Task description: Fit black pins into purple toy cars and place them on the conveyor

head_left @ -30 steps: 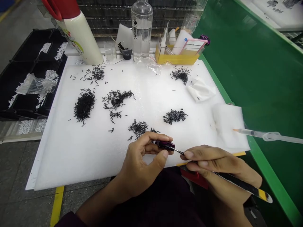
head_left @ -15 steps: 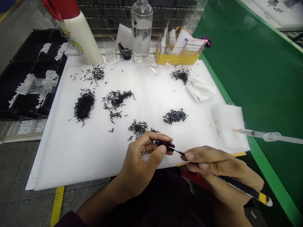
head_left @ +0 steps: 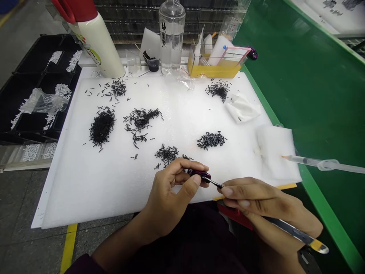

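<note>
My left hand (head_left: 171, 192) pinches a small dark purple object (head_left: 199, 175) between thumb and fingertips. My right hand (head_left: 262, 201) grips a slim tool with a black-and-yellow handle (head_left: 293, 230), and its thin metal tip reaches the purple object. Both hands are over the near edge of a white foam sheet (head_left: 71, 190). Several loose piles of tiny black parts lie on the sheet, the closest (head_left: 167, 154) just beyond my left fingers. What the tool's tip touches is hidden by the fingers.
A syringe with an orange tip (head_left: 322, 163) rests on a white foam pad (head_left: 276, 152). Behind stand a glass bottle (head_left: 171, 38), a white bottle (head_left: 97, 45) and a yellow-based clear box (head_left: 213, 70). A black tray (head_left: 34, 114) lies left, a green bench (head_left: 319, 106) right.
My right hand has shifted slightly right and toward me, and the tool's handle has swung a little. My left hand and the purple object stay nearly in place.
</note>
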A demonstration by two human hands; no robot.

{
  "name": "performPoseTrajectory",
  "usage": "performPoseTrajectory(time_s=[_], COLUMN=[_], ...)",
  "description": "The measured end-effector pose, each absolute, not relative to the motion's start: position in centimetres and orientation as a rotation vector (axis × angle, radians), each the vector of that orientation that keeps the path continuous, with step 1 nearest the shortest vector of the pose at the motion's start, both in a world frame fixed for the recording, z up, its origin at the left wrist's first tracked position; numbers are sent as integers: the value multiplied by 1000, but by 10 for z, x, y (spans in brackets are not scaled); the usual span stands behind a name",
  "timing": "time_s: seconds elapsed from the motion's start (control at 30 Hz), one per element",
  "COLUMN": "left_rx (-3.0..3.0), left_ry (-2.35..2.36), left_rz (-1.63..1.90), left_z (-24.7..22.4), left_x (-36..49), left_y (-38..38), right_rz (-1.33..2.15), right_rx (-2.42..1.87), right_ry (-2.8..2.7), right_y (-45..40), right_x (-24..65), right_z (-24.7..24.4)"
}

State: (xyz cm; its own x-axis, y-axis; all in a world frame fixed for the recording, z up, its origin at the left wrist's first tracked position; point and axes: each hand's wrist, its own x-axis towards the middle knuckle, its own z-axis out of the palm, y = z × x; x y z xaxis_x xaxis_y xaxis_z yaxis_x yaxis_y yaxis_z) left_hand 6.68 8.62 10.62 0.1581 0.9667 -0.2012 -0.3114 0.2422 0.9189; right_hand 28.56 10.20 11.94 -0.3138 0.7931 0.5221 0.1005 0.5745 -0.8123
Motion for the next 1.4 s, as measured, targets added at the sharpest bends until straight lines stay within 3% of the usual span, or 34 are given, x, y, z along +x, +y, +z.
performPoseTrajectory(time_s=[0.4, 0.57, 0.77, 1.0, 1.4], left_rx=[881, 906, 909, 917, 1082], left_ry=[1049, 1081, 1048, 982, 1013], left_rz=[1055, 1027, 1050, 1101, 1034], left_z=[106, 103, 104, 105, 100], left_x=[68, 71, 74, 76, 71], left_y=[89, 87, 87, 85, 85], right_rz=[847, 777, 586, 515, 660], right_rx=[-712, -663, -996, -1072, -1166], right_ry=[-1820, -1492, -1735, -1831, -1663], right_y=[99, 98, 93, 93, 92], right_x=[292, 289, 268, 250, 250], right_z=[112, 104, 109, 107, 105])
